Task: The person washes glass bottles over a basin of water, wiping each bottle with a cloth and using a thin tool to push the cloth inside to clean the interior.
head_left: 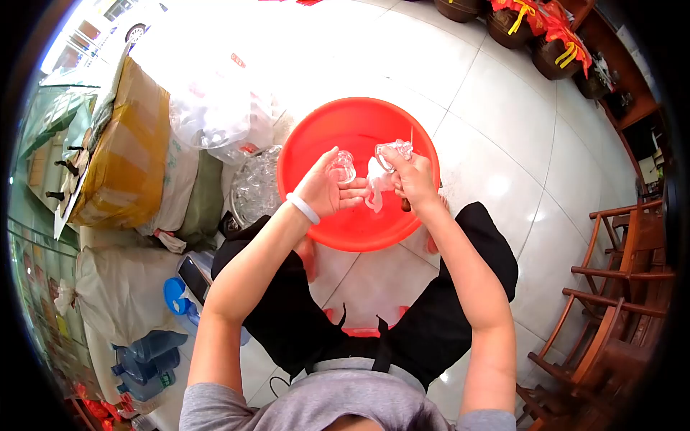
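My left hand (327,188), with a white band on its wrist, is over the red basin (305,215). A small clear, round, cup-like piece (343,167) rests between its thumb and outstretched fingers. To the right, my right hand (415,176) is closed around another clear piece (390,155) and a crumpled white tissue or cloth (375,188) that hangs below. A thin spike sticks up past the fingers, and a brown handle end (406,205) shows under the hand; whether they are one tool is hidden. The basin stands between my feet.
Left of the basin is a round container (251,188) heaped with clear pieces, with clear plastic bags (215,118) behind. A taped cardboard box (133,144), a phone (194,276) and blue water bottles (147,363) line the left. Wooden chairs (611,287) stand right; dark jars (553,57) stand behind.
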`<state>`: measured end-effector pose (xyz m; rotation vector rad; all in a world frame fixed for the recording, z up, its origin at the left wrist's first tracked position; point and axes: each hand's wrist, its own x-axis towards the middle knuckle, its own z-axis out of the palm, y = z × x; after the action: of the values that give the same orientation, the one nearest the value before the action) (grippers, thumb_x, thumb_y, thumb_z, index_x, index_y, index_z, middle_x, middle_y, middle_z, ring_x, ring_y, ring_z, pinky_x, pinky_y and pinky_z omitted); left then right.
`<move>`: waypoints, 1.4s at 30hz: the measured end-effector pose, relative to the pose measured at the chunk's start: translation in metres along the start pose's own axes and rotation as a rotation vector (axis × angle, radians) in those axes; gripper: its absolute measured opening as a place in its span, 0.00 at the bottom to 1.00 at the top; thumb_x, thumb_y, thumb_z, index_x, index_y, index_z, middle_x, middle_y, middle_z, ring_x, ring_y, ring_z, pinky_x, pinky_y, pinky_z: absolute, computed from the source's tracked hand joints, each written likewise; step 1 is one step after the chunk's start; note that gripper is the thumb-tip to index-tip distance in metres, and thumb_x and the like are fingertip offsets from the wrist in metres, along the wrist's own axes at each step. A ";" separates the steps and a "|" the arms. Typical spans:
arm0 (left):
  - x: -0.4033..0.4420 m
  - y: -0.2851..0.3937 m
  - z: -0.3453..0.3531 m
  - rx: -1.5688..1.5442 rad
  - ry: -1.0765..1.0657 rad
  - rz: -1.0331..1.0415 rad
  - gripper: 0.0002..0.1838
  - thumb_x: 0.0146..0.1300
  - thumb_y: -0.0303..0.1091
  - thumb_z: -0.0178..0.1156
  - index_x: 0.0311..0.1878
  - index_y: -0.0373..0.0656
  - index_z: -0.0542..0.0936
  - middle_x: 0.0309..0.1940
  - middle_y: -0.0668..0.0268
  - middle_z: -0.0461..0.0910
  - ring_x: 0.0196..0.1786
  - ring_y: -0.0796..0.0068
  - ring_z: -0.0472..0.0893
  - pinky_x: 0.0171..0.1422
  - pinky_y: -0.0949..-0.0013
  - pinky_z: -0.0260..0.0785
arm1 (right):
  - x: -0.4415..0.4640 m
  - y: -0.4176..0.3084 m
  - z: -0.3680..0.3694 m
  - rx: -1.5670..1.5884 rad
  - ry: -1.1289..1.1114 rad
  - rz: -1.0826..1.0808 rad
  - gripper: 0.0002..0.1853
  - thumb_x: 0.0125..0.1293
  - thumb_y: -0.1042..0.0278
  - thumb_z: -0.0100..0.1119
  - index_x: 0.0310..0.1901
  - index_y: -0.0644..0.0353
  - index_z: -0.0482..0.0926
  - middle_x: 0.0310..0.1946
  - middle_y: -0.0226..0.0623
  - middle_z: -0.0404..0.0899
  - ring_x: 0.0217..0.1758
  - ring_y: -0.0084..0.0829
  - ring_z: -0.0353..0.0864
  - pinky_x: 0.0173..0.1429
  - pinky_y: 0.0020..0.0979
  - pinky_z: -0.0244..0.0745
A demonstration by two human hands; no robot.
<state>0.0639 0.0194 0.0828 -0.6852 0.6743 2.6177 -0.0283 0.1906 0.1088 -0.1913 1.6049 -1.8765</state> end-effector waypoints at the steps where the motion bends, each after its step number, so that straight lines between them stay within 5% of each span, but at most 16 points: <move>1: 0.000 0.000 -0.003 -0.021 -0.051 -0.031 0.33 0.61 0.61 0.47 0.44 0.32 0.73 0.39 0.51 0.78 0.42 0.58 0.80 0.46 0.62 0.76 | 0.000 -0.002 0.003 0.056 0.010 0.011 0.13 0.58 0.58 0.60 0.26 0.60 0.77 0.12 0.24 0.68 0.12 0.13 0.62 0.15 0.20 0.51; 4: -0.003 -0.003 0.010 -0.063 0.151 -0.009 0.32 0.60 0.59 0.48 0.50 0.36 0.70 0.46 0.52 0.75 0.48 0.57 0.76 0.54 0.57 0.71 | 0.009 0.003 -0.003 0.021 -0.047 0.048 0.14 0.58 0.57 0.61 0.25 0.59 0.76 0.11 0.23 0.66 0.12 0.13 0.61 0.14 0.20 0.50; 12: 0.002 -0.005 0.004 0.067 0.018 0.239 0.23 0.57 0.44 0.56 0.52 0.41 0.70 0.49 0.57 0.73 0.52 0.64 0.73 0.60 0.55 0.64 | 0.002 0.000 0.008 -0.141 -0.283 0.136 0.19 0.59 0.50 0.58 0.30 0.62 0.75 0.11 0.31 0.70 0.07 0.14 0.56 0.12 0.19 0.46; 16: 0.002 0.000 0.009 0.205 0.040 0.338 0.22 0.56 0.44 0.55 0.51 0.43 0.73 0.50 0.62 0.75 0.55 0.66 0.72 0.61 0.56 0.61 | -0.004 -0.007 0.003 -0.185 -0.146 0.102 0.19 0.60 0.51 0.58 0.31 0.62 0.75 0.13 0.31 0.71 0.09 0.13 0.59 0.13 0.18 0.49; 18: -0.003 -0.003 0.021 0.165 0.126 0.332 0.21 0.56 0.43 0.55 0.50 0.44 0.73 0.49 0.63 0.75 0.55 0.67 0.72 0.60 0.55 0.62 | 0.000 0.005 -0.002 -0.344 -0.010 -0.151 0.22 0.54 0.50 0.64 0.31 0.66 0.79 0.21 0.35 0.75 0.18 0.21 0.70 0.24 0.23 0.67; 21: 0.000 -0.008 0.013 0.075 0.180 0.260 0.17 0.57 0.43 0.55 0.48 0.47 0.75 0.47 0.66 0.76 0.54 0.67 0.72 0.57 0.51 0.64 | 0.004 0.022 -0.002 -0.478 -0.029 -0.343 0.22 0.50 0.53 0.67 0.39 0.66 0.79 0.26 0.37 0.74 0.27 0.28 0.74 0.34 0.29 0.71; 23: 0.003 -0.012 0.011 -0.072 -0.106 0.180 0.16 0.58 0.42 0.55 0.47 0.47 0.75 0.46 0.66 0.76 0.53 0.66 0.74 0.56 0.53 0.66 | -0.006 0.021 0.007 -0.728 -0.061 -0.417 0.26 0.48 0.53 0.68 0.45 0.63 0.78 0.31 0.42 0.74 0.37 0.36 0.76 0.41 0.34 0.72; 25: 0.005 -0.015 0.017 -0.124 -0.070 0.220 0.14 0.57 0.42 0.56 0.43 0.47 0.75 0.45 0.64 0.76 0.49 0.66 0.75 0.53 0.56 0.68 | -0.003 0.037 0.009 -0.918 0.007 -0.817 0.31 0.48 0.55 0.68 0.52 0.63 0.73 0.39 0.44 0.73 0.42 0.41 0.74 0.47 0.36 0.70; 29: 0.005 -0.014 0.016 -0.108 -0.107 0.292 0.17 0.57 0.42 0.55 0.46 0.43 0.75 0.44 0.63 0.76 0.49 0.65 0.75 0.53 0.56 0.69 | -0.017 0.014 0.011 -0.881 -0.091 -0.612 0.35 0.49 0.59 0.67 0.58 0.63 0.65 0.45 0.45 0.70 0.47 0.43 0.72 0.52 0.37 0.69; 31: 0.002 -0.015 0.019 -0.130 -0.009 0.261 0.18 0.55 0.44 0.56 0.45 0.43 0.75 0.43 0.63 0.76 0.47 0.65 0.76 0.50 0.58 0.71 | -0.020 0.004 0.004 -0.710 -0.250 -0.325 0.35 0.50 0.61 0.65 0.59 0.63 0.63 0.48 0.46 0.69 0.46 0.43 0.74 0.50 0.36 0.70; 35: 0.011 -0.010 -0.002 -0.117 -0.157 0.168 0.19 0.54 0.45 0.57 0.44 0.44 0.75 0.42 0.63 0.76 0.45 0.65 0.76 0.46 0.60 0.71 | -0.007 0.004 -0.017 -0.574 -0.169 -0.308 0.16 0.60 0.68 0.53 0.49 0.63 0.71 0.42 0.46 0.72 0.42 0.40 0.76 0.46 0.33 0.71; 37: 0.007 -0.008 0.006 -0.100 0.062 0.220 0.17 0.54 0.47 0.56 0.42 0.47 0.75 0.39 0.66 0.77 0.41 0.67 0.78 0.33 0.65 0.71 | -0.013 -0.006 -0.021 -0.623 -0.137 -0.345 0.12 0.63 0.68 0.48 0.46 0.63 0.73 0.37 0.46 0.74 0.40 0.42 0.77 0.43 0.36 0.72; 39: 0.002 -0.008 0.023 -0.085 0.124 0.269 0.17 0.54 0.46 0.56 0.42 0.46 0.75 0.37 0.66 0.78 0.38 0.69 0.78 0.31 0.68 0.71 | -0.016 -0.009 -0.024 -1.060 -0.081 -0.247 0.12 0.64 0.64 0.48 0.44 0.62 0.73 0.35 0.47 0.75 0.37 0.46 0.78 0.40 0.41 0.73; 42: -0.003 -0.002 0.020 0.107 0.149 0.345 0.17 0.55 0.46 0.55 0.42 0.44 0.75 0.35 0.65 0.78 0.34 0.70 0.79 0.30 0.72 0.71 | -0.022 -0.004 -0.023 -1.266 -0.079 -0.245 0.12 0.64 0.62 0.48 0.44 0.60 0.74 0.33 0.48 0.76 0.35 0.49 0.78 0.38 0.45 0.73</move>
<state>0.0600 0.0306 0.0988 -0.7978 1.0529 2.8301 -0.0246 0.2219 0.1136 -0.9920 2.5490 -0.7007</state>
